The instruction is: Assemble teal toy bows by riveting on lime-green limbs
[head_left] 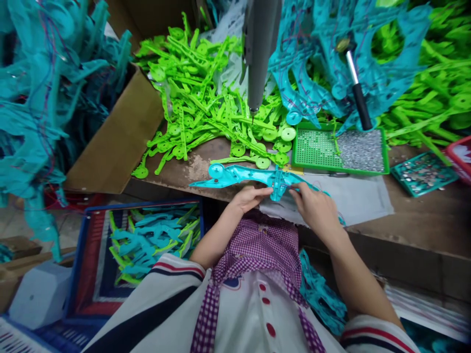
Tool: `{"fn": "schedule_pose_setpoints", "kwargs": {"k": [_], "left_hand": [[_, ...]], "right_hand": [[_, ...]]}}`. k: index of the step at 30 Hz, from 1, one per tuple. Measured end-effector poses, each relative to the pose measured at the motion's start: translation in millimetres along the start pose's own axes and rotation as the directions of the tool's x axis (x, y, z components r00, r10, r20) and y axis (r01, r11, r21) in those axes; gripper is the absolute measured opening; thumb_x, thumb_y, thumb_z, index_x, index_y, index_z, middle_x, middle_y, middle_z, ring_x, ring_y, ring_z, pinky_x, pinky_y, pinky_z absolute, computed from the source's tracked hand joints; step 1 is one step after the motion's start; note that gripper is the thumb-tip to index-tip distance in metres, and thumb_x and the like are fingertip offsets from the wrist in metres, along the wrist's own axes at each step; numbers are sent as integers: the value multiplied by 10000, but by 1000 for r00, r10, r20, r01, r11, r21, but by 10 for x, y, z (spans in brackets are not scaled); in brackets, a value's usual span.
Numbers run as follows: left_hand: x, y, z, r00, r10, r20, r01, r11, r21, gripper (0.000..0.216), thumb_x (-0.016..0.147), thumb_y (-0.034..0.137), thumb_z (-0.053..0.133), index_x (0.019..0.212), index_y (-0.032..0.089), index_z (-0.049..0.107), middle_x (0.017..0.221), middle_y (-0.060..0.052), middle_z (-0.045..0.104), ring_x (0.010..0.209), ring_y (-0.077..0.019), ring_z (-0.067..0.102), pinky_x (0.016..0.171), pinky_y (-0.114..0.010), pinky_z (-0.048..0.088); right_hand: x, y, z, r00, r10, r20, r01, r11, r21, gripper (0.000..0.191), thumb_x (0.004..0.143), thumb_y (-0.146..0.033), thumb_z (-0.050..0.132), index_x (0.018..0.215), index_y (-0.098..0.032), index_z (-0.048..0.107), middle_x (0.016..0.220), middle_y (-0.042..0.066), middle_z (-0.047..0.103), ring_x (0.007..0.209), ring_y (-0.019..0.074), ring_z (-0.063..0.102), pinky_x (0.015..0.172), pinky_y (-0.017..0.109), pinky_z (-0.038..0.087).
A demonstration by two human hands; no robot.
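A long turquoise plastic toy part (243, 175), shaped like a bow, lies crosswise at the table's front edge, its pointed end to the left. My left hand (252, 198) is closed on the block-like grip at its middle. From the other side, my right hand (317, 208) pinches the part close to that grip; what its fingertips touch there is partly hidden. Just behind it lies a lime-green arm (245, 160) with a round end. Above hangs a grey electric screwdriver (259, 59), its bit pointing down, apart from the part.
Lime-green arms (191, 98) are heaped behind. A green basket (340, 169) holds small metal pieces, with a small teal tray (423, 174) beside it. A hammer (358, 93) rests on wired turquoise parts (305, 73). At left are a cardboard box (114, 137) and a blue crate (86, 245).
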State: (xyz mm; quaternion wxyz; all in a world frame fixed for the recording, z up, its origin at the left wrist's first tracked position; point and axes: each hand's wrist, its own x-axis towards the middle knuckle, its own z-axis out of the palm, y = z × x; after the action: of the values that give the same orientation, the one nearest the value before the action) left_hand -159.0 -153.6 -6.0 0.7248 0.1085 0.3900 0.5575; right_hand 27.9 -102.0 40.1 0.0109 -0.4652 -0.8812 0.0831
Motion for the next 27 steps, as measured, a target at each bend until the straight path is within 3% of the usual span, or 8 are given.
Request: {"fn": "schedule_pose_setpoints", "kwargs": {"k": [4,9,12,14,18,22,25,27], "left_hand": [[10,-58,28,998,67,-7,-67,997,31,461,518,280,973,907,141,769,951,-85,775,1013,-251,701,1047,-424,460],[-49,-90,69,996,61,-57,-59,997,49,504,484,334,987,890,134,765,941,-95,775,1013,-267,705,1071,-461,448],[-105,-68,33,998,14,-59,-9,997,73,533,464,393,992,858,117,761,890,-102,772,1003,-285,707,1063,-484,450],[-121,-62,-7,998,33,-45,-27,993,114,573,445,411,996,878,115,766,903,-108,776,1031,-300,701,1067,-495,450],[-86,-68,-91,1000,10,-15,-7,988,152,606,385,434,1006,851,127,772,912,-114,782,1024,-313,706,1090,-532,435],[-80,-77,-106,999,-43,-4,44,993,110,580,369,437,1009,805,134,778,884,-113,784,982,-317,722,1090,-537,432],[-120,-88,-76,999,-24,27,21,994,105,554,416,426,1002,840,137,794,904,-103,791,990,-303,722,1097,-518,430],[-143,-92,-59,1000,1,22,-4,993,118,537,429,415,999,842,138,797,898,-91,794,986,-292,720,1094,-508,435]], "right_hand": [[-18,-80,-30,998,-28,-50,21,991,-133,363,1038,-299,351,857,-164,635,772,95,726,594,170,548,618,325,192],[-18,-98,-45,998,-40,41,44,994,-97,313,1010,-295,355,897,-172,619,748,93,703,599,185,560,606,322,193],[-30,18,-12,978,-39,204,14,992,123,346,1004,-414,325,934,-205,591,708,63,674,617,213,599,590,301,255],[-1,133,52,957,-72,280,-32,935,352,379,984,-509,327,911,-229,571,735,45,678,681,221,641,614,295,361],[87,276,208,964,-55,259,-100,830,548,432,932,-624,376,902,-250,590,782,41,707,706,226,665,650,321,469],[7,164,219,998,16,68,-39,940,340,452,952,-609,406,1063,-226,618,717,62,705,549,228,605,523,292,323],[-78,2,132,998,-43,-40,46,996,75,409,1014,-490,360,979,-201,648,771,95,722,577,212,611,524,275,186],[-80,-75,84,996,-74,-52,74,997,-1,402,1030,-421,352,912,-181,651,832,107,735,630,199,631,534,278,162]]}}
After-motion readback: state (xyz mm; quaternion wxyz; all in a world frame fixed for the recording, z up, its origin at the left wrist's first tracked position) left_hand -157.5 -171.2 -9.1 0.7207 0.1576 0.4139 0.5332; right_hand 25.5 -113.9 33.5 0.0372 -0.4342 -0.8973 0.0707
